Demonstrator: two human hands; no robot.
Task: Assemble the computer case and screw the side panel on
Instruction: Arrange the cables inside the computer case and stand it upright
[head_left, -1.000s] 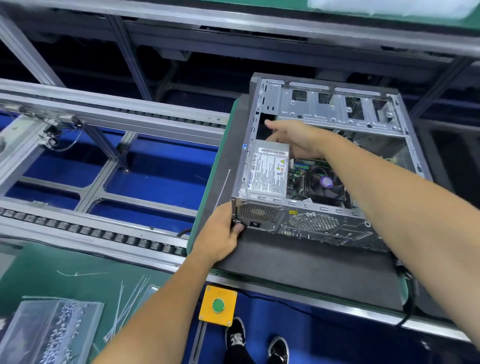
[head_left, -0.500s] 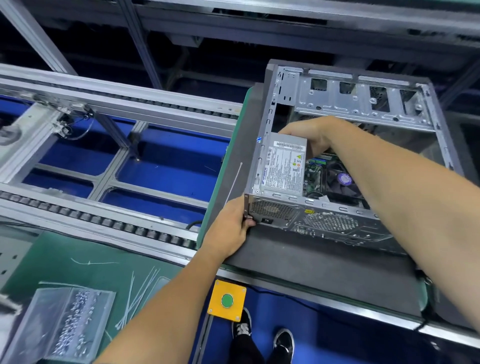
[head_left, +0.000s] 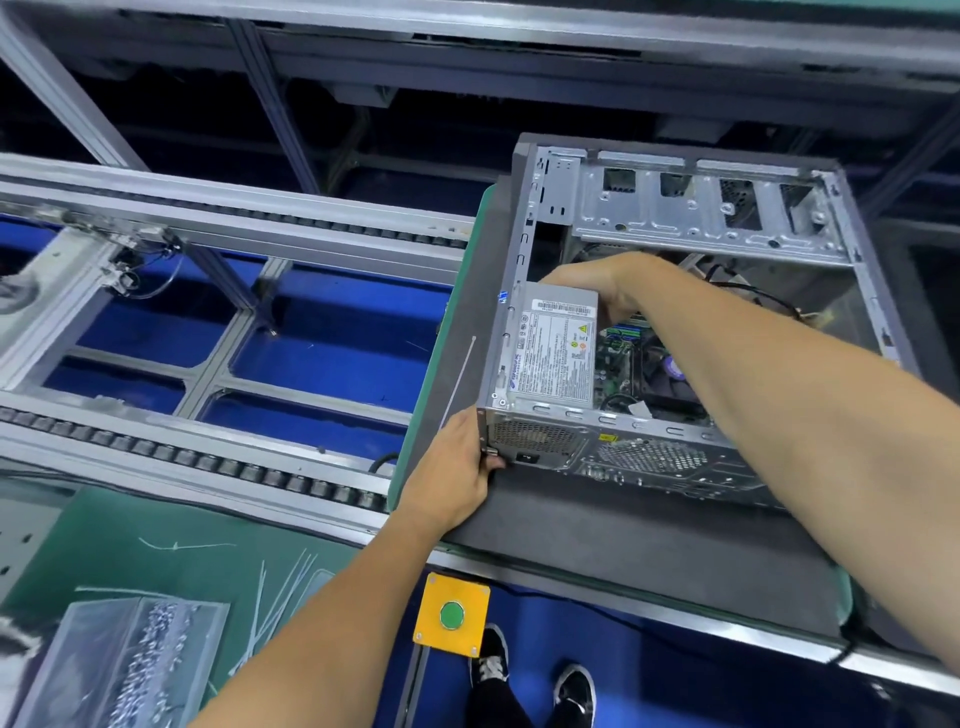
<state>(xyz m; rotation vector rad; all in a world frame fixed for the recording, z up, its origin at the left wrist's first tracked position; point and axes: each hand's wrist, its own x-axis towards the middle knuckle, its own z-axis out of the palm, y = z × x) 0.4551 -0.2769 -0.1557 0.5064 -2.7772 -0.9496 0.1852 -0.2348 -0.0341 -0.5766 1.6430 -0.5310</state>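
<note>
- Lying on its side, open face up, the case (head_left: 670, 332) sits on a grey mat (head_left: 623, 540) at 1 o'clock in view; no side panel in sight.
- Left hand (head_left: 457, 473) grips the case's near-left corner, fingers curled round the rear edge beside the power socket.
- Right hand (head_left: 608, 283) reaches into the case at 12 o'clock of the PSU (head_left: 556, 353), fingers bent over its far end; whether they pinch a cable or only press the housing, cannot tell.
- Judgement: step in hand is tidying or seating internals before closing up.
- To do it well: keep the left hand bracing so the case does not slide on the mat; push cables below the frame rim so the panel will seat flat; mind the sharp sheet-metal edges.
- Bag of screws (head_left: 135, 660) lies at 7 o'clock, well apart from the case; cable ties (head_left: 280, 597) just beside it.
- Yellow box with green button (head_left: 451, 616) at 6 o'clock.
</note>
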